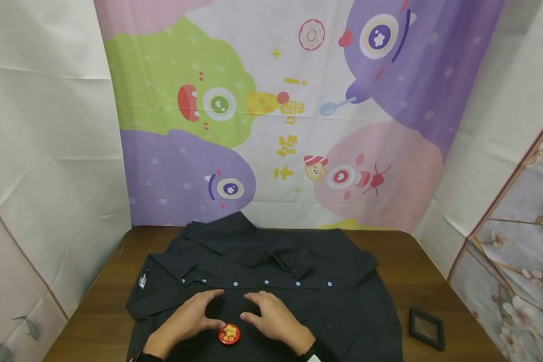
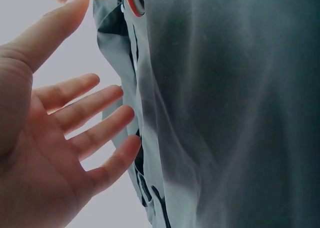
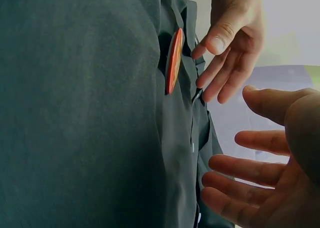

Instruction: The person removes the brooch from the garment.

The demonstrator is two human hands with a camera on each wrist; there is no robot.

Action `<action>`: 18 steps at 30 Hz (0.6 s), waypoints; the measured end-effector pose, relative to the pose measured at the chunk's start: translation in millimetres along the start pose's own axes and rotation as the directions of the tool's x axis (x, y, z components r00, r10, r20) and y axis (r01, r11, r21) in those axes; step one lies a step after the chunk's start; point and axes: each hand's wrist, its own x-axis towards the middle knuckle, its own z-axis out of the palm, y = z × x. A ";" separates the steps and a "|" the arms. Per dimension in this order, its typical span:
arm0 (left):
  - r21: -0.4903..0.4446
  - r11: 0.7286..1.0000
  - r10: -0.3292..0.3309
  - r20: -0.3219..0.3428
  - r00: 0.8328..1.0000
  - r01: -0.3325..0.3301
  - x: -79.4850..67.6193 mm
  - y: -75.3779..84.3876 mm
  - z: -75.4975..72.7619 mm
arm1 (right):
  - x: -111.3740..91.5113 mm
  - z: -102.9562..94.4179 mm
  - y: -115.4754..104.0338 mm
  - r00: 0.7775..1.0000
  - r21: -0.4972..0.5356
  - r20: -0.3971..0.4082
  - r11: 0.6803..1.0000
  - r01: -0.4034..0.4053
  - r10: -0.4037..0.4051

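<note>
A black button-up shirt [image 1: 294, 259] with pale buttons lies spread on the table. On its front sits a round red badge [image 1: 229, 334] with a yellow design; the right wrist view shows this badge [image 3: 174, 61] edge-on, flat against the cloth. My left hand [image 1: 185, 319] hovers over the shirt, its thumb tip right at the badge's upper left edge in the head view. To the right of the badge is my right hand [image 1: 277, 320], thumb and fingers spread and holding nothing. In the left wrist view, the left hand [image 2: 65, 123] has relaxed, parted fingers with nothing between them.
A small black frame [image 1: 427, 329] lies on the brown wooden table [image 1: 95, 296] to the right of the shirt. Behind the table hangs a cartoon-printed curtain [image 1: 271, 211], with white sheeting [image 1: 50, 125] along the left side.
</note>
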 end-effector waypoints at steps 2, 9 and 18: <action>0.005 1.000 0.007 0.003 1.000 -0.007 -1.4 -0.6 0.5 | -0.1 1.1 -1.0 1.000 0.002 0.005 1.000 0.001 -0.001; 0.012 1.000 0.018 0.017 1.000 -0.018 -2.5 0.9 -0.6 | -1.6 3.4 -4.6 1.000 0.022 0.025 1.000 -0.016 0.016; -0.008 1.000 0.007 0.055 0.998 -0.007 -0.7 4.5 -0.2 | -0.3 6.6 -5.3 1.000 0.004 0.022 1.000 -0.017 0.017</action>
